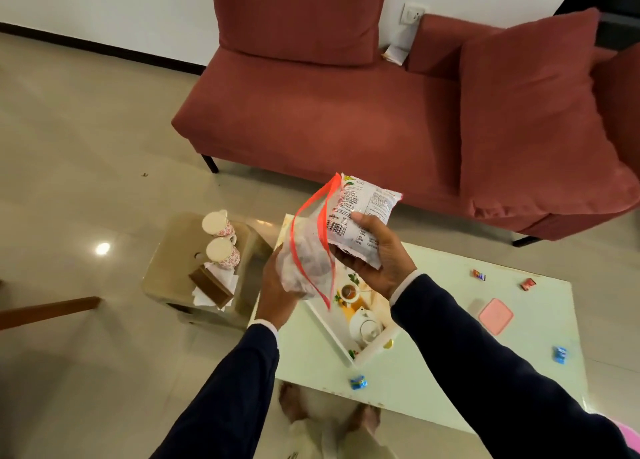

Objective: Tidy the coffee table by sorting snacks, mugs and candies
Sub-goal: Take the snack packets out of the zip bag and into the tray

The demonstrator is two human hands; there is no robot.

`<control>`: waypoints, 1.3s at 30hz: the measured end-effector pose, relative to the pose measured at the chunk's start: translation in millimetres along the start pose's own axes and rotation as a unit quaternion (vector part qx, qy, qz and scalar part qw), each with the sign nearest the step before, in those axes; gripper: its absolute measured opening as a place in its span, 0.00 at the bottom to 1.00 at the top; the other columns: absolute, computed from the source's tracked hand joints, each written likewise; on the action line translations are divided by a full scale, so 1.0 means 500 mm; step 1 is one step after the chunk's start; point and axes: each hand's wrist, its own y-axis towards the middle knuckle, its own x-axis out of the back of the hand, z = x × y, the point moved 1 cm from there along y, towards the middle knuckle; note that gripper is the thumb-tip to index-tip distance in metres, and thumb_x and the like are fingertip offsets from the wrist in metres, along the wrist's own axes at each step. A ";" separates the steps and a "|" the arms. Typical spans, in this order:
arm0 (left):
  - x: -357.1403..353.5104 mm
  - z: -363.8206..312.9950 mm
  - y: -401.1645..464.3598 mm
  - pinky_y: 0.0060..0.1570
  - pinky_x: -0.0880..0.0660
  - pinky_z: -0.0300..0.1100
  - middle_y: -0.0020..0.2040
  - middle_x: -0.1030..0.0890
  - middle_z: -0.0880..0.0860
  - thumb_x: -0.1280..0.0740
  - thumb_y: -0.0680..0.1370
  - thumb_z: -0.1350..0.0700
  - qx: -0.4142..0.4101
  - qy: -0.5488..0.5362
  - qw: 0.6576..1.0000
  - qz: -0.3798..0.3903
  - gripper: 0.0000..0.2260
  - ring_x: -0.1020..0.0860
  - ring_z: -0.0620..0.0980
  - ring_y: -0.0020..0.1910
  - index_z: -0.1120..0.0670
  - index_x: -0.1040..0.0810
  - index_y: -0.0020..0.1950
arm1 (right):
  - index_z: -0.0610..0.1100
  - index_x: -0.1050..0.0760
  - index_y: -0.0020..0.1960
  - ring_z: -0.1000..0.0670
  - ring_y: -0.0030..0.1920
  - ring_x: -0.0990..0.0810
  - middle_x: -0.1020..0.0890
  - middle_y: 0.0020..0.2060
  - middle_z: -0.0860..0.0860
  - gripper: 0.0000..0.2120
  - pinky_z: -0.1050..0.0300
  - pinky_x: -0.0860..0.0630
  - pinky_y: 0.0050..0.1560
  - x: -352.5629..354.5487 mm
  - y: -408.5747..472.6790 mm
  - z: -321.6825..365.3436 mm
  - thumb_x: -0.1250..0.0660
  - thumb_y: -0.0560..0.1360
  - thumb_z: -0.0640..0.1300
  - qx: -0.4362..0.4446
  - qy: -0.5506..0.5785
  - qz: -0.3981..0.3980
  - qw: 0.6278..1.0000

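White snack packet [360, 223] in right grip [377, 261]; bag [308, 250] beside.

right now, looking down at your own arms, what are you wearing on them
Both arms are covered by long dark navy jacket sleeves. At each wrist a narrow band of white shirt cuff shows past the sleeve end. The left hand and right hand are bare: no gloves, and no rings or watch can be made out.

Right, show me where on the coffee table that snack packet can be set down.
Freest: the coffee table's near stretch, between the tray and the blue candy at the right edge. Also bare: the strip between tray and pink lid. The far right corner is crowded by two wrapped candies; the tray fills the left end.
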 end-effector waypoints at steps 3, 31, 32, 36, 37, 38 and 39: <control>0.024 0.024 -0.006 0.36 0.22 0.35 0.44 0.18 0.55 0.37 0.78 0.68 0.130 -0.060 0.983 -0.113 0.16 0.18 0.51 0.45 0.47 0.21 0.47 | 0.40 0.28 0.70 0.38 0.58 0.16 0.17 0.61 0.39 0.28 0.39 0.20 0.60 0.034 0.017 0.000 0.26 0.71 0.38 0.008 -0.050 -0.011 0.999; 0.213 0.384 -0.139 0.41 0.20 0.33 0.40 0.16 0.44 0.40 0.67 0.62 0.120 -0.108 0.963 -0.216 0.18 0.18 0.43 0.41 0.45 0.17 0.46 | 0.42 0.37 0.72 0.38 0.70 0.35 0.34 0.67 0.43 0.42 0.39 0.27 0.64 0.299 0.480 -0.456 0.21 0.66 0.57 0.046 -0.712 -0.159 0.682; 0.215 0.391 -0.140 0.42 0.19 0.35 0.40 0.16 0.45 0.40 0.67 0.62 0.122 -0.101 0.964 -0.213 0.17 0.18 0.44 0.42 0.45 0.17 0.46 | 0.43 0.38 0.73 0.38 0.71 0.37 0.36 0.69 0.43 0.46 0.38 0.28 0.65 0.300 0.488 -0.466 0.21 0.65 0.61 0.025 -0.722 -0.149 0.676; 0.223 0.414 -0.144 0.44 0.21 0.44 0.42 0.16 0.48 0.38 0.69 0.61 0.132 -0.079 0.966 -0.208 0.15 0.18 0.48 0.43 0.46 0.18 0.48 | 0.40 0.35 0.72 0.38 0.69 0.34 0.34 0.67 0.41 0.44 0.40 0.31 0.69 0.324 0.505 -0.502 0.25 0.67 0.65 -0.011 -0.718 -0.130 0.684; 0.223 0.416 -0.144 0.44 0.21 0.42 0.42 0.16 0.47 0.38 0.69 0.62 0.131 -0.083 0.966 -0.208 0.16 0.18 0.47 0.43 0.46 0.17 0.48 | 0.39 0.33 0.70 0.37 0.68 0.31 0.33 0.66 0.41 0.40 0.39 0.29 0.67 0.330 0.508 -0.504 0.25 0.69 0.61 -0.014 -0.717 -0.126 0.685; 0.224 0.416 -0.143 0.43 0.20 0.39 0.42 0.16 0.46 0.38 0.70 0.62 0.129 -0.087 0.966 -0.208 0.16 0.18 0.46 0.43 0.45 0.17 0.48 | 0.40 0.32 0.68 0.36 0.66 0.28 0.32 0.64 0.41 0.35 0.39 0.27 0.64 0.336 0.512 -0.506 0.25 0.69 0.57 -0.018 -0.720 -0.124 0.682; 0.226 0.418 -0.143 0.43 0.20 0.38 0.42 0.16 0.45 0.38 0.70 0.62 0.128 -0.091 0.966 -0.207 0.16 0.18 0.45 0.44 0.44 0.17 0.48 | 0.40 0.30 0.66 0.37 0.64 0.26 0.31 0.63 0.42 0.33 0.39 0.25 0.61 0.339 0.516 -0.507 0.24 0.69 0.55 -0.023 -0.725 -0.126 0.677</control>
